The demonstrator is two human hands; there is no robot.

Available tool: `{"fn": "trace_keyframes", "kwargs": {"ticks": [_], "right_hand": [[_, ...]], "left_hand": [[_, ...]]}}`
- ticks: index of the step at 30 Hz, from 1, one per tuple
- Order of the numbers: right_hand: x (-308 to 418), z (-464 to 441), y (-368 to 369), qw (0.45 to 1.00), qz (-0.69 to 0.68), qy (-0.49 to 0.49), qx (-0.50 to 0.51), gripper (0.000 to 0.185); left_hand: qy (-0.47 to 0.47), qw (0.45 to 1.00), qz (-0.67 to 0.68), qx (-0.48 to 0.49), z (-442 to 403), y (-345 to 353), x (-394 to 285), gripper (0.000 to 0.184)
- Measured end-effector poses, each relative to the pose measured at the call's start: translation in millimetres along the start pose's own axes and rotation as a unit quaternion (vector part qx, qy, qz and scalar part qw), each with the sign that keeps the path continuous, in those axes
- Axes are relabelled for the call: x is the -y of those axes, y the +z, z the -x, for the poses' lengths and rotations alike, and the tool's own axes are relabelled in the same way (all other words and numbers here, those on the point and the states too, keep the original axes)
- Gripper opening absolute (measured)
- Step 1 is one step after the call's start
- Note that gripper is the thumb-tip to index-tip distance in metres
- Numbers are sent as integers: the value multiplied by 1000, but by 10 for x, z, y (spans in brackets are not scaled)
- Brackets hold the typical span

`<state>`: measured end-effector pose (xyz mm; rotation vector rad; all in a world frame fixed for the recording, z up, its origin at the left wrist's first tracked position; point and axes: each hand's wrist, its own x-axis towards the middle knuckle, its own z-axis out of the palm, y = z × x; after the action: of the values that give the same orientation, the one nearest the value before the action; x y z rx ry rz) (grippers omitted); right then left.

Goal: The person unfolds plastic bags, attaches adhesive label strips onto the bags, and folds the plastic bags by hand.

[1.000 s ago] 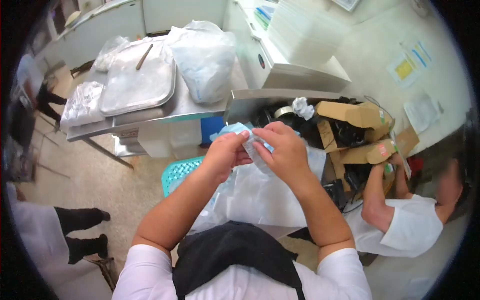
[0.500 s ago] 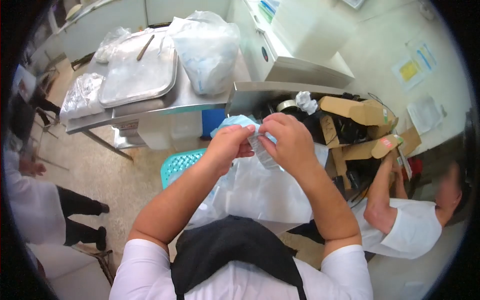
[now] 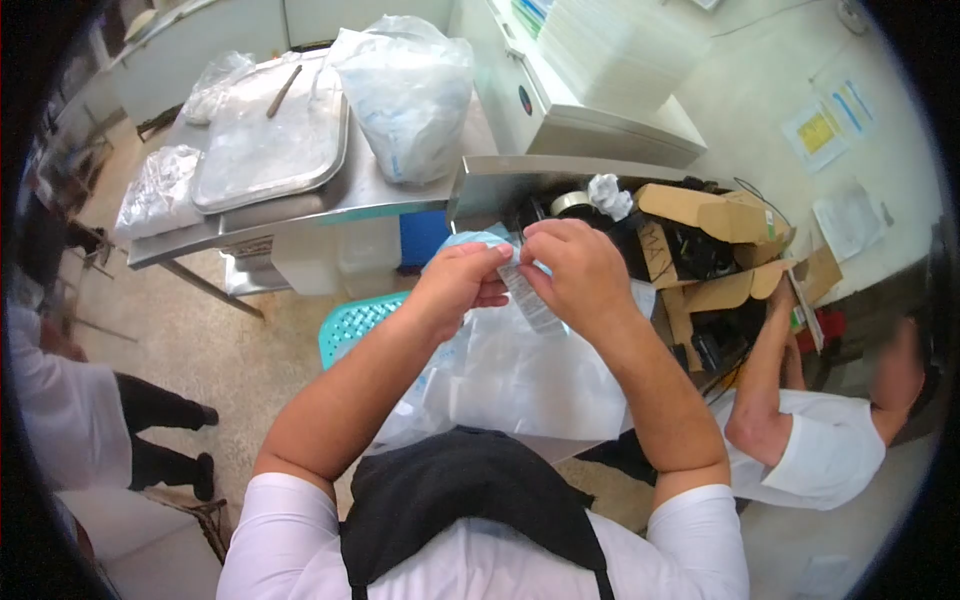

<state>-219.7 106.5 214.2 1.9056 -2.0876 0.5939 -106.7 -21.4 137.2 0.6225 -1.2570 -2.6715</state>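
Note:
My left hand (image 3: 462, 285) is closed, its thumb and fingers pinching a crumpled light-blue plastic piece (image 3: 470, 238). Close beside it, my right hand (image 3: 582, 275) is closed too, fingertips pressed at the top of a pale, printed label strip (image 3: 532, 305). The strip hangs down between both hands, and where it joins the blue piece is hidden by fingers. Below the hands lie clear plastic sheets or bags (image 3: 530, 375), beside a turquoise perforated basket (image 3: 352, 328).
A steel table (image 3: 400, 200) on the left bears a metal tray (image 3: 270, 150), a knife-like tool (image 3: 284, 92) and a stuffed plastic bag (image 3: 405, 105). Opened cardboard boxes (image 3: 710, 215) and a tape roll (image 3: 571, 203) lie right. A co-worker (image 3: 800, 445) reaches there; another person (image 3: 75, 400) stands left.
Both hands stay together on the blue piece and strip, the fingers shifting slightly. The whole view has moved a little. The co-worker's hand at right has moved up slightly by the box.

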Motion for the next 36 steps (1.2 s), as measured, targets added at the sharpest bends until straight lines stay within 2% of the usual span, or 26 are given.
{"fn": "trace_keyframes", "kwargs": {"ticks": [7,12,18,25,36], "right_hand": [[-13,0,21,1000,11,-9,-12,13],[-37,-7,-49,999,22,-26,19,18],[-137,-42,14,998,31,-42,30,14],[-97,-91,39,999,18,-31,17,11],[-96,-114,13,998,9,-19,51,11]], "left_hand": [[-9,1000,-4,-12,-47,29,10,21],[-40,999,21,8,-67,8,-50,23],[50,998,33,28,-135,31,22,23],[38,999,22,17,-132,0,-24,22],[36,999,22,21,-148,8,4,22]]}}
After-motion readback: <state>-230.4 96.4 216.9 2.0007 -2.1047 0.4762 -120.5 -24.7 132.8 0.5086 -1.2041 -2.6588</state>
